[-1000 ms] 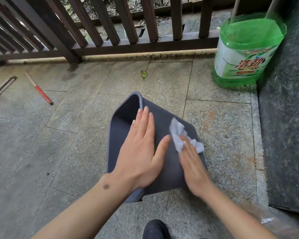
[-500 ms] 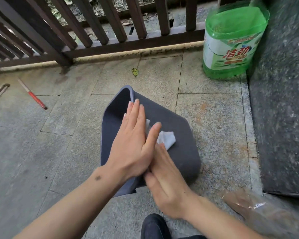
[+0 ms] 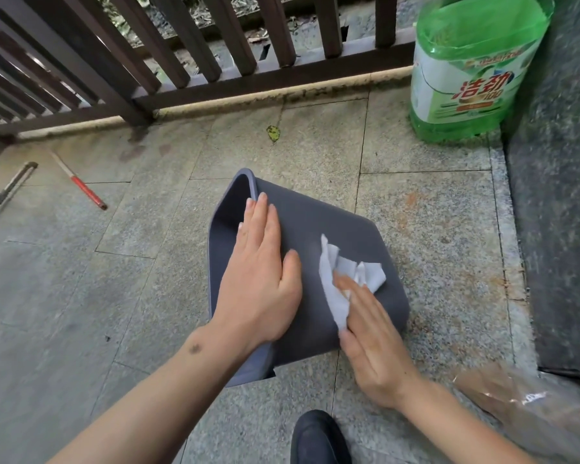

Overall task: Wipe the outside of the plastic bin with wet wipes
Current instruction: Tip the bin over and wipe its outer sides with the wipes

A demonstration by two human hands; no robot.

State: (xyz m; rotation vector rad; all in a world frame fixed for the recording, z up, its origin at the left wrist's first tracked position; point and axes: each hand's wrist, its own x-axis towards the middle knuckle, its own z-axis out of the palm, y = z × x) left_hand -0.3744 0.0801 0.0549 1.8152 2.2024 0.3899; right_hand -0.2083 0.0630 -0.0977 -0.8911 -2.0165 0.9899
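At the far left, a metal frame part [image 3: 5,192] lies on the stone-tile floor [image 3: 64,296], and just to its right a thin stick with a red end [image 3: 81,185] lies flat, pointing toward the dark wooden railing [image 3: 148,61] that runs along the back edge of the floor. A small yellow-green leaf [image 3: 273,133] lies on a tile in front of the railing.

The grey plastic bin [image 3: 315,216] lies on its side at the centre of the floor, its open mouth facing left and its flat side wall facing up. The left hand [image 3: 260,272] rests flat on this upper wall near the rim, fingers straight and held together, thumb spread to the right; it grips nothing. To its right, the right hand [image 3: 369,333] lies flat with its fingers together, pressing a crumpled white wet wipe [image 3: 339,279] against the same wall near the bin's base end. The wipe protrudes ahead of and to the left of the fingertips.

A dark shoe tip [image 3: 318,437] shows at the bottom edge, below the bin. At lower right lies a translucent plastic bag [image 3: 533,413]. A large green detergent bottle [image 3: 469,72] stands upright at the upper right, beside a dark stone slab [image 3: 559,195]
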